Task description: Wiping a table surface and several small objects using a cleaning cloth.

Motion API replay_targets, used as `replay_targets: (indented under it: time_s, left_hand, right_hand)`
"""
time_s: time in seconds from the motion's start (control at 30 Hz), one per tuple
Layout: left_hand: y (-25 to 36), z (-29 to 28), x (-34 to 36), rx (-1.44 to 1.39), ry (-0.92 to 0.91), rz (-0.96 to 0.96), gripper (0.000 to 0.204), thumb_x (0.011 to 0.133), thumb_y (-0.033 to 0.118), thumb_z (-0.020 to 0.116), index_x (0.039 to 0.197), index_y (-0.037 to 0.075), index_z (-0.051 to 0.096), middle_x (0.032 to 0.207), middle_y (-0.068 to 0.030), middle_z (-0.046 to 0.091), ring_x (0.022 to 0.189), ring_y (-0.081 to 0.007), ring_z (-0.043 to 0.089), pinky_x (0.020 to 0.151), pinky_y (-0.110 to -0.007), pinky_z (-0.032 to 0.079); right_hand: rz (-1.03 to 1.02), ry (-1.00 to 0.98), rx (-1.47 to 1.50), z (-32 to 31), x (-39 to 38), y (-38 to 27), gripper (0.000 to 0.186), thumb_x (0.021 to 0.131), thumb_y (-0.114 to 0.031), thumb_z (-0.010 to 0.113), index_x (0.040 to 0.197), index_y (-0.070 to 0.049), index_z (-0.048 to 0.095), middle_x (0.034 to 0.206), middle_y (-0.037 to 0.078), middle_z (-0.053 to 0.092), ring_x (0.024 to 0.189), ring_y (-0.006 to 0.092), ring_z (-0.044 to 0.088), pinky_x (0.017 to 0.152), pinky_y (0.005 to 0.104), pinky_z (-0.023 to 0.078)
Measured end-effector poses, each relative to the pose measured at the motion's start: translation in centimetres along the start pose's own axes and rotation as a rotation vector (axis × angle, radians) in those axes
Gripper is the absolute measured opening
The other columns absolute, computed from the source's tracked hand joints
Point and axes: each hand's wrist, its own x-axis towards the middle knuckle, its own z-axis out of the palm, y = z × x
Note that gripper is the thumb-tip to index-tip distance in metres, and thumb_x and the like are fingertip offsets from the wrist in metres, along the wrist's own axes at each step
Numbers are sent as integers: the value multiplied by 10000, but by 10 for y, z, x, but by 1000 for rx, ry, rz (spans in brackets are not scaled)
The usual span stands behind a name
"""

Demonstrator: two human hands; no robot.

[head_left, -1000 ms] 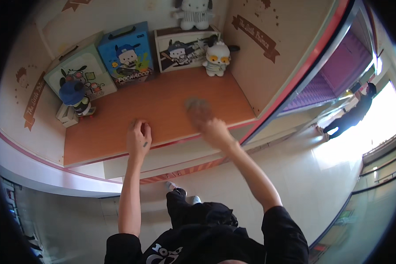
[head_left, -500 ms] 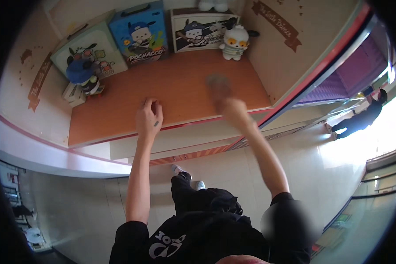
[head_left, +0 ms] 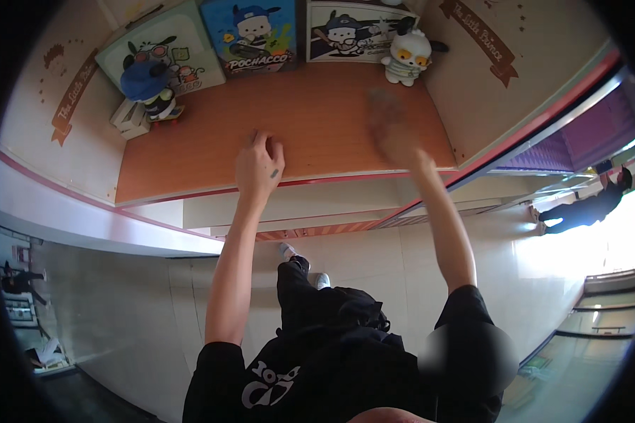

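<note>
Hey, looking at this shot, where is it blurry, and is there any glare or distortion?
In the head view, the right hand and the greyish thing at its fingers are smeared; the left hand is clearer; glare whitens the floor at far right; a hazy round patch covers part of the right sleeve; black corners surround the fisheye image.

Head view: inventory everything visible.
Shelf board: 1, orange, upper centre
Left box: 1, pale green, back
Middle box: 1, blue, back
Right box: 1, black and white, back
Capped figure: 1, blue cap, left
Right figure: 1, white, back
Small block: 1, white, left
Neighbouring unit: 1, purple, right
Floor: 1, pale, below
Clearest bystander: 1, dark, far right
Blurred item: 1, greyish, right hand
Shirt: 1, black, bottom
Shoes: 2, pale, below
Left hand: 1, bare, shelf front
Right hand: 1, blurred, shelf right
</note>
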Motion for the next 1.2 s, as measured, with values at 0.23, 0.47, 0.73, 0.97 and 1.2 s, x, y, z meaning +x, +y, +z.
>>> replay_targets:
  time_s: [0.23,0.47,0.73,0.97,1.2]
  left_hand:
    - [-3,-1,-5,-8,-27,-40,87,965,85,662,954,14,711,922,-144,743,665,-324,700,576,-388,571]
    - [2,-4,-1,-4,-3,-28,86,949,78,665,957,-1,700,899,-149,734,703,-345,699,633,-409,580]
    - [-2,-1,4,-64,-49,-75,80,943,80,664,966,11,697,899,-155,728,732,-360,696,637,-430,575]
    - [-1,-1,-3,35,46,-73,108,948,100,626,970,18,694,901,-154,713,778,-381,685,658,-479,561]
    - [-5,-4,-4,31,22,-86,90,936,90,662,1000,37,696,920,-145,722,726,-360,678,623,-445,546]
  right_hand:
    - [291,-19,914,-12,38,-31,367,1122,-248,567,1388,-17,670,1595,179,580,1495,433,475,1208,501,416]
    - [-130,142,746,13,73,-45,620,1064,-457,586,1499,-17,612,1575,241,580,1485,482,480,1292,562,279]
    - [368,-233,936,38,142,-57,781,1051,-531,601,1589,25,489,1707,235,421,1554,467,389,1283,556,293]
    - [24,-146,1273,-167,30,-59,794,1036,-354,694,1671,9,386,1761,223,330,1615,452,332,1280,575,348]
    - [-290,37,816,-93,87,-71,447,1066,-221,586,1448,8,612,1751,268,332,1602,508,323,1272,620,342]
